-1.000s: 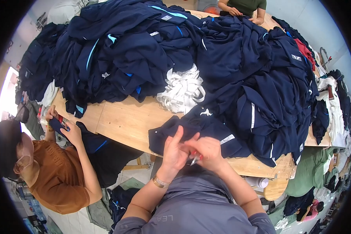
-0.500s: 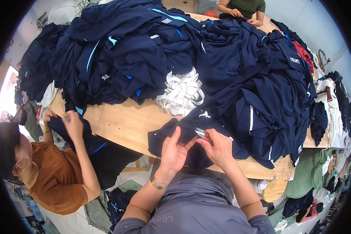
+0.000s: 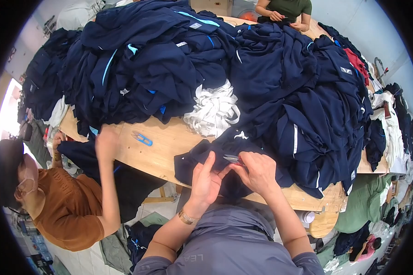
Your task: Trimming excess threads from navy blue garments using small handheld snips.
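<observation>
A small pair of thread snips (image 3: 232, 159) is in my right hand (image 3: 258, 173), its red handle mostly hidden by the closed fingers and its metal blades pointing left. My left hand (image 3: 206, 183) is open, palm turned up and thumb raised, with its fingertips close to the right fingers. Whether those fingertips touch anything small, I cannot tell. Beneath both hands lies a navy garment (image 3: 188, 160) at the table's near edge. Just beyond it sits a heap of white strips (image 3: 212, 110).
Large piles of navy garments (image 3: 151, 59) cover much of the wooden table (image 3: 153, 156). Blue-handled thread snips (image 3: 142, 138) lie on the wood. At my left, a co-worker in a brown shirt (image 3: 71, 206) handles dark cloth; another person (image 3: 289, 9) works across the table.
The blades of my snips have come closer together. Blue-handled snips now lie on the table, where bare wood showed before. The left co-worker's blurred hand has moved right.
</observation>
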The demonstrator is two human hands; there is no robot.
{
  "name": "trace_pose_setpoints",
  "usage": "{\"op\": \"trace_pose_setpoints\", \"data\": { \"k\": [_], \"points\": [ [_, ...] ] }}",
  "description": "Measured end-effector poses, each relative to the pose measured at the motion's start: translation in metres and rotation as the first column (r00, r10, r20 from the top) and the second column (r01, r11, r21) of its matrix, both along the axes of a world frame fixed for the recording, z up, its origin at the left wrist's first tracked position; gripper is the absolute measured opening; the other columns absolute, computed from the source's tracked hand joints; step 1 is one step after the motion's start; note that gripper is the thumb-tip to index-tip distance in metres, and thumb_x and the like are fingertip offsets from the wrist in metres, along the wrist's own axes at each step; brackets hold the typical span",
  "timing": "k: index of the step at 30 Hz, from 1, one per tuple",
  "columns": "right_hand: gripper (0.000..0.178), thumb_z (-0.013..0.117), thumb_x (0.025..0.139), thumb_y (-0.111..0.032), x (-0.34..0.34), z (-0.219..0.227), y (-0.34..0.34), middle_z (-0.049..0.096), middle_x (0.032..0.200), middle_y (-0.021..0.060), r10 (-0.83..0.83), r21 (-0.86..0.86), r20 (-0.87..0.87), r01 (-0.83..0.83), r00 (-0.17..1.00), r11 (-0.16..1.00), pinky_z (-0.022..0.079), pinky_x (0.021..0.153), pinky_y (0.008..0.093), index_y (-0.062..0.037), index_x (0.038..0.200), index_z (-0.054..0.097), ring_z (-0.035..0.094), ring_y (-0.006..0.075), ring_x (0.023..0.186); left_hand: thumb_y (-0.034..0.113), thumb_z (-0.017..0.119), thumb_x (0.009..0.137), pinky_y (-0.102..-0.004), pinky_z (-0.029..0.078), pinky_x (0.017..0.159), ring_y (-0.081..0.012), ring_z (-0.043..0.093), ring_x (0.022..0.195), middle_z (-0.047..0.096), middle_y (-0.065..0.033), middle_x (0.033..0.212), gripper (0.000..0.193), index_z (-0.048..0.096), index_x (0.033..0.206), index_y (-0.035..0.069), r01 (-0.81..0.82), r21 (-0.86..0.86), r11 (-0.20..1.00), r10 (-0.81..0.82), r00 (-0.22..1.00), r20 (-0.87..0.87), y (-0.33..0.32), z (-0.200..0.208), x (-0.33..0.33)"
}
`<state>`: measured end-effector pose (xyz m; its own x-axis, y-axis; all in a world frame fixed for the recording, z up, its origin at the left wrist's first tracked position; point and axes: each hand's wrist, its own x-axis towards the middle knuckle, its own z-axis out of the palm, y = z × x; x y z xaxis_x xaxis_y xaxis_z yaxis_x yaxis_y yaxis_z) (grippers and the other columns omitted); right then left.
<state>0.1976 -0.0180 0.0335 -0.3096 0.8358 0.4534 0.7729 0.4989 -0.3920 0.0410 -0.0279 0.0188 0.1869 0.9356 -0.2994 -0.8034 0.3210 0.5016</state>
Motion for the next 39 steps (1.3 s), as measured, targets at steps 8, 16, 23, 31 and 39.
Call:
{"op": "trace_pose_setpoints", "data": {
  "k": [8,16,23,31,39],
  "points": [
    [0.027,0.07,0.073,-0.029,0.0,-0.002,-0.002,0.053,0.061,0.0024,-0.018,0.039,0.004,0.018,1.0,0.999,0.038,0.05,0.0307,-0.0075,0.076,0.054,0.054,0.0195,0.054,0.022,0.047,0.095,-0.0325,0.053,0.082,-0.0168,0.062,0.09,0.064,-0.0085,0.099,0.024,0.06,0.099,0.002,-0.05,-0.018,0.999,0.049,0.998,-0.035,-0.002,0.005,0.004],
    [0.027,0.071,0.073,-0.03,0.0,-0.002,-0.006,0.052,0.061,0.0015,-0.021,0.043,0.066,0.018,0.998,0.999,0.037,0.049,0.0296,-0.008,0.076,0.055,0.052,0.0182,0.053,0.024,0.047,0.095,-0.0308,0.053,0.079,-0.0162,0.062,0.09,0.065,-0.0089,0.098,0.026,0.06,0.101,0.002,-0.082,0.051,0.995,0.087,0.991,-0.102,-0.004,-0.001,0.007],
    [0.028,0.07,0.073,-0.031,0.0,-0.001,-0.007,0.052,0.061,0.0008,-0.027,0.059,0.084,0.022,0.996,0.998,0.037,0.049,0.0295,-0.0082,0.077,0.055,0.052,0.0173,0.053,0.023,0.047,0.095,-0.0291,0.052,0.076,-0.0154,0.063,0.086,0.065,-0.0091,0.096,0.026,0.061,0.099,0.001,-0.116,0.096,0.989,0.129,0.981,-0.143,-0.006,0.0,0.01],
    [0.028,0.07,0.073,-0.032,-0.002,-0.002,-0.005,0.052,0.061,0.0009,-0.026,0.062,0.05,0.022,0.998,0.998,0.037,0.05,0.0292,-0.0083,0.078,0.055,0.053,0.0175,0.053,0.022,0.046,0.096,-0.0284,0.052,0.075,-0.0143,0.063,0.084,0.066,-0.0086,0.093,0.026,0.063,0.095,0.001,-0.127,0.066,0.99,0.134,0.982,-0.129,-0.007,0.002,0.013],
    [0.025,0.069,0.076,-0.026,0.001,-0.004,-0.007,0.053,0.059,0.0041,-0.04,-0.017,-0.104,0.039,0.994,0.999,0.039,0.048,0.0309,-0.0059,0.079,0.055,0.053,0.0217,0.05,0.021,0.049,0.095,-0.0338,0.051,0.083,-0.016,0.061,0.088,0.063,-0.0082,0.096,0.023,0.06,0.096,0.001,-0.143,0.048,0.988,0.148,0.983,-0.105,-0.004,0.003,0.01]
  ]
}}
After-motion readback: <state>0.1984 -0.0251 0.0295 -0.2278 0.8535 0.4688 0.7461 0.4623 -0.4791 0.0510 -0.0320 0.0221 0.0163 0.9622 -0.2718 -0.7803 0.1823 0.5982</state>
